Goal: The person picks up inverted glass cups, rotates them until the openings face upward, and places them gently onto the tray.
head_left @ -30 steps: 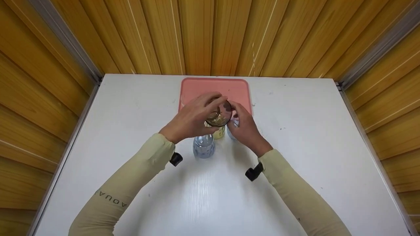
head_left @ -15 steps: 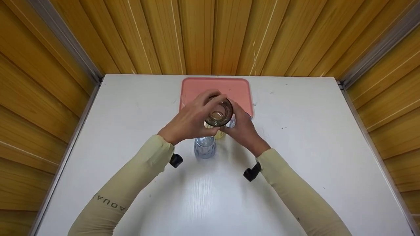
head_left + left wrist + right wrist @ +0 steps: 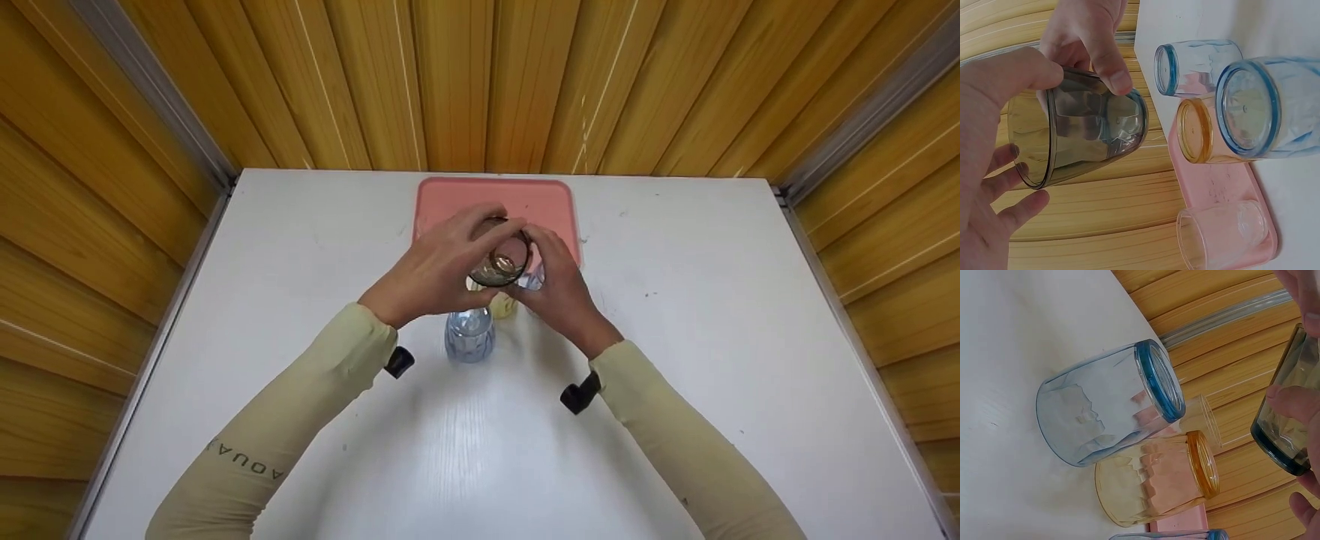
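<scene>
A smoky grey see-through tumbler (image 3: 501, 264) is held in the air between both hands, its open mouth tilted towards the head camera. My left hand (image 3: 431, 274) grips it near the rim, fingers spread around the mouth. From the other side my right hand (image 3: 561, 292) holds it, with the thumb (image 3: 1114, 73) on the wall near the base in the left wrist view. Below stand upside-down tumblers: a blue one (image 3: 470, 339) in front, a yellow one (image 3: 503, 306) behind it, and a second blue one (image 3: 1199, 67) partly hidden by my right hand in the head view.
Behind the tumblers a pink tray (image 3: 495, 193) lies on the white table (image 3: 315, 247). A clear tumbler (image 3: 1221, 233) stands on the tray, mouth up, hidden by my hands from the head camera. Wood-patterned panels (image 3: 450, 82) wall off the table's back and sides.
The smoky tumbler has tilted and turned a little between my hands, its inner base shifting in the mouth. My right fingers have shifted along it; the standing tumblers have stayed put.
</scene>
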`<action>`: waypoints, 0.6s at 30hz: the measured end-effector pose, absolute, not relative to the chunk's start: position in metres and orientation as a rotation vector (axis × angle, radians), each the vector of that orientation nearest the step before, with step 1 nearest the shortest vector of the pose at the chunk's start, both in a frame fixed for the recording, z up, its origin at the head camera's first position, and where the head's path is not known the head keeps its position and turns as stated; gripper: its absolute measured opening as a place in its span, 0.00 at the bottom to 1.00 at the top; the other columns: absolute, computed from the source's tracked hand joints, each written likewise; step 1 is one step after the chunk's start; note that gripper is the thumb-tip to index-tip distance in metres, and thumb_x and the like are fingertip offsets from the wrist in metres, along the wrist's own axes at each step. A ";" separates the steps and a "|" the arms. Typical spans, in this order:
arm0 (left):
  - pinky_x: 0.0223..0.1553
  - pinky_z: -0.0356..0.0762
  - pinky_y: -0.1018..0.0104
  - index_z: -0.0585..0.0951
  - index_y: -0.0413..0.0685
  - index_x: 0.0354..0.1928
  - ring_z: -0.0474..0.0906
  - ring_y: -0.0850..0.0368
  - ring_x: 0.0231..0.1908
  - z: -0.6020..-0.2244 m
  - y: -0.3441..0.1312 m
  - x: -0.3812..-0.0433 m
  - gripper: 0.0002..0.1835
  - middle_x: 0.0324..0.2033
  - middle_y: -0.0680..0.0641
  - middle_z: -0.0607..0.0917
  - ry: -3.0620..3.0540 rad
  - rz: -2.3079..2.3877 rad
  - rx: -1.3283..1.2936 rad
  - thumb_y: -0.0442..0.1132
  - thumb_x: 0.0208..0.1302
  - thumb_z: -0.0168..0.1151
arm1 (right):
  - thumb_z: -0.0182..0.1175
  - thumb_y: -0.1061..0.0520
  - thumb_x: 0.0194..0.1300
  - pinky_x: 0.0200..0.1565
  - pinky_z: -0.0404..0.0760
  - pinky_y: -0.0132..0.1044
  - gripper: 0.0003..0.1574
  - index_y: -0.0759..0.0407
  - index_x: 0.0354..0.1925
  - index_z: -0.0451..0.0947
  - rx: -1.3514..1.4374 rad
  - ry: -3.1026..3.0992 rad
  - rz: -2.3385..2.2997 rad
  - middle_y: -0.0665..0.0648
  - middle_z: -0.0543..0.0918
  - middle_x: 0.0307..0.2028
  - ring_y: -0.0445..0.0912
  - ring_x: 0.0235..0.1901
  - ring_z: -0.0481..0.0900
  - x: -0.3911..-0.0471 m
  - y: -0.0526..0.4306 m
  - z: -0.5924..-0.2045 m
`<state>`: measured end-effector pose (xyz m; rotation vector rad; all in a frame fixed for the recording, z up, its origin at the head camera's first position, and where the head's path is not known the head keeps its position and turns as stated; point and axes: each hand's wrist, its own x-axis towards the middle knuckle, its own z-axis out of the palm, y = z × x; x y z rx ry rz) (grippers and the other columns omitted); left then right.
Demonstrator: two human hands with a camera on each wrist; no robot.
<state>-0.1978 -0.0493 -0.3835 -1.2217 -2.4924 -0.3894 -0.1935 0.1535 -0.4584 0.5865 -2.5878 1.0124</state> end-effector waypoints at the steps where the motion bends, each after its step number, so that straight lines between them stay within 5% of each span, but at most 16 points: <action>1: 0.64 0.62 0.62 0.57 0.67 0.67 0.61 0.60 0.62 -0.383 -0.049 -0.198 0.48 0.62 0.53 0.64 -2.490 -0.385 -1.222 0.55 0.42 0.69 | 0.69 0.48 0.48 0.64 0.64 0.42 0.52 0.40 0.66 0.52 0.591 -2.583 1.007 0.47 0.63 0.63 0.43 0.63 0.60 -0.194 0.154 -0.458; 18: 0.61 0.65 0.59 0.63 0.71 0.64 0.62 0.57 0.62 -0.379 -0.046 -0.197 0.44 0.60 0.52 0.67 -2.491 -0.369 -1.255 0.50 0.40 0.72 | 0.69 0.48 0.48 0.63 0.66 0.42 0.50 0.43 0.65 0.55 0.567 -2.591 0.936 0.48 0.63 0.62 0.43 0.63 0.60 -0.194 0.155 -0.456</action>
